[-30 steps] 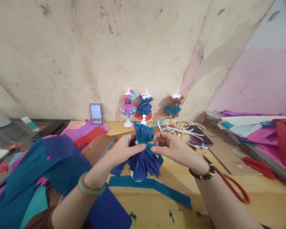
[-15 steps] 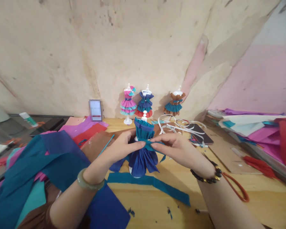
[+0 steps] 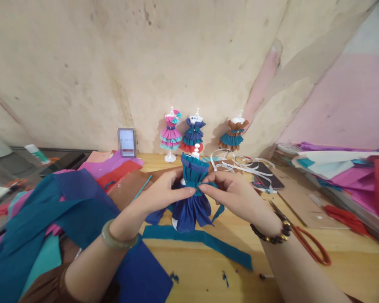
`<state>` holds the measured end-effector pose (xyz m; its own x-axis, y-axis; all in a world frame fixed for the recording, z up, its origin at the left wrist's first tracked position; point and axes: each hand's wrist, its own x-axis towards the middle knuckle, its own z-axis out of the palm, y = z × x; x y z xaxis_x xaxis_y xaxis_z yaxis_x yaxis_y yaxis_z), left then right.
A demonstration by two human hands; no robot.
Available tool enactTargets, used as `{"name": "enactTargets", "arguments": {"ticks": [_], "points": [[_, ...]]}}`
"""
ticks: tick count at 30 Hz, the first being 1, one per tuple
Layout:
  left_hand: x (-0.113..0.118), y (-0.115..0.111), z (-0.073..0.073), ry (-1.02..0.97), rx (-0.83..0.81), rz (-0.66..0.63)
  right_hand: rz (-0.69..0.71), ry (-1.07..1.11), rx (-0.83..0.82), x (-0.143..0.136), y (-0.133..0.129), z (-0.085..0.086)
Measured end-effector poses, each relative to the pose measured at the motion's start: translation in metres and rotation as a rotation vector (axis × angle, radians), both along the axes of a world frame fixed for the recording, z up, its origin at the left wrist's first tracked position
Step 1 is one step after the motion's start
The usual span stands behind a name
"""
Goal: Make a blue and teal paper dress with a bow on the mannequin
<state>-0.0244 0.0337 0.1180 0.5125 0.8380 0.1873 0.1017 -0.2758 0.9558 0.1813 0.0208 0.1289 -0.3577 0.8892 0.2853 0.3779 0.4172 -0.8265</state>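
A small white mannequin (image 3: 196, 151) stands at the middle of the table, dressed in a pleated teal top (image 3: 194, 170) and a dark blue skirt (image 3: 191, 212). Around its waist runs a narrow teal strip (image 3: 220, 210), whose loose end hangs at the right. My left hand (image 3: 173, 187) is closed about the waist from the left, its thumb pressing the band at the front. My right hand (image 3: 230, 193) pinches the strip between thumb and fingers just right of the waist. The mannequin's back is hidden.
Behind stand miniature dresses in pink (image 3: 171, 136), blue (image 3: 194, 135) and brown (image 3: 234, 134). A flat teal strip (image 3: 196, 237) lies in front. Coloured sheets (image 3: 50, 210) pile up at left. Orange-handled scissors (image 3: 316, 248) and white ribbon (image 3: 240, 166) lie at right; a phone (image 3: 126, 142) leans against the wall.
My right fingers have drawn the strip closer against the waist, and its loose end now curls lower at the right. My left hand keeps its hold. The view has shifted slightly.
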Motion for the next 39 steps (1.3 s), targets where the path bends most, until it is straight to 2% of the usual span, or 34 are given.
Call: {"name": "enactTargets", "arguments": {"ticks": [12, 21, 30, 34, 39], "points": [[0.001, -0.001, 0.002, 0.003, 0.032, 0.003, -0.067, -0.007, -0.023, -0.004, -0.002, -0.003], [0.001, 0.0, 0.001, -0.01, 0.04, -0.013, -0.066, 0.039, -0.08, -0.006, -0.003, -0.001], [0.001, 0.002, -0.008, 0.032, 0.058, 0.052, -0.12, 0.04, -0.148, -0.01, -0.006, 0.0], [-0.005, 0.004, -0.005, 0.09, 0.158, 0.038, -0.102, 0.024, -0.186, -0.009, -0.006, -0.002], [-0.009, 0.002, 0.005, 0.254, 0.364, 0.102, -0.069, -0.016, -0.146, -0.009, -0.008, 0.0]]}}
